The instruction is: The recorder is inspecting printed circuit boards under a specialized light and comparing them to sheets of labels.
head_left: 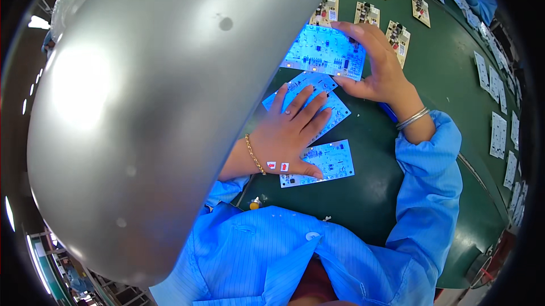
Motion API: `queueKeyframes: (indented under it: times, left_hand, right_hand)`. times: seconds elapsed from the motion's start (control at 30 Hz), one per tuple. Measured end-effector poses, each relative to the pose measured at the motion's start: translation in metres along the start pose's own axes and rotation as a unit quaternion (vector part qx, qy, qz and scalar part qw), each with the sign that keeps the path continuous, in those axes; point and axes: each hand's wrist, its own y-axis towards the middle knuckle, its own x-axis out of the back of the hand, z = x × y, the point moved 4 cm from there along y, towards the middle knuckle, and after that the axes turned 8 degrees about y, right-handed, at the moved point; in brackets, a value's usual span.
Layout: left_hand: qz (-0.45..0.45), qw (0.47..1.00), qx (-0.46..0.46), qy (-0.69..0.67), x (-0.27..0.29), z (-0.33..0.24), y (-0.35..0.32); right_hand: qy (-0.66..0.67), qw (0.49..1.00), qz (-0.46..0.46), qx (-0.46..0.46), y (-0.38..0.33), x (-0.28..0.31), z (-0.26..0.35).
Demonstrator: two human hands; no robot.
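Left hand [289, 135] flat, fingers spread on overlapping circuit boards [335, 110]; right hand [377, 62] curled gripping lit board [326, 50] by edges; best keeping fingertips off components, lifting level above counter [443, 79].

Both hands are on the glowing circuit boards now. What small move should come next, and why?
Probably the right hand draws the far board nearer: it already grips that board's edge, while the left hand lies flat on the middle boards, steadying them.

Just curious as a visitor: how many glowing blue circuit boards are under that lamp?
4: top board in the right hand; two overlapping boards under the left hand; nearest board by its thumb. The lamp hood may hide more.
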Motion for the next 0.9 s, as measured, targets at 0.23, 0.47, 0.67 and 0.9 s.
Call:
queueKeyframes:
  times: [0.23, 0.47, 0.67, 0.9]
  left_hand:
    - [-0.067, 0.996, 0.007, -0.065, 0.025, 0.022, 0.000]
    - [-0.414, 0.906, 0.028, -0.083, 0.050, 0.076, -0.043]
    - [-0.452, 0.886, 0.012, -0.100, 0.047, 0.072, -0.072]
    - [-0.464, 0.879, -0.012, -0.108, 0.044, 0.069, -0.068]
  right_hand:
    - [-0.007, 1.000, 0.016, -0.011, -0.002, 0.008, 0.003]
    - [-0.031, 0.998, 0.052, -0.022, -0.001, 0.006, 0.009]
    - [-0.007, 0.998, 0.040, 0.058, 0.005, -0.007, 0.027]
    - [-0.022, 0.998, 0.058, 0.025, -0.001, -0.004, 0.020]
